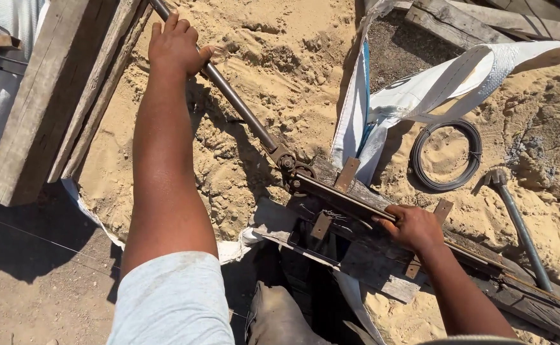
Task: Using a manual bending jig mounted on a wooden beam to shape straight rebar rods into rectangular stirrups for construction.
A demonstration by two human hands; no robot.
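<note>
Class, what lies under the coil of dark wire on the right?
The coil of dark wire lies flat on loose yellow sand, which also shows through its open middle. Anything buried beneath is hidden.

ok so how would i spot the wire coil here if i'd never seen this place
Start at the white sack draped over the sand at upper right. Just below its hanging flap lies the wire coil, flat on the sand. It is the only dark round ring there; the hammer beside it is straight.
</note>
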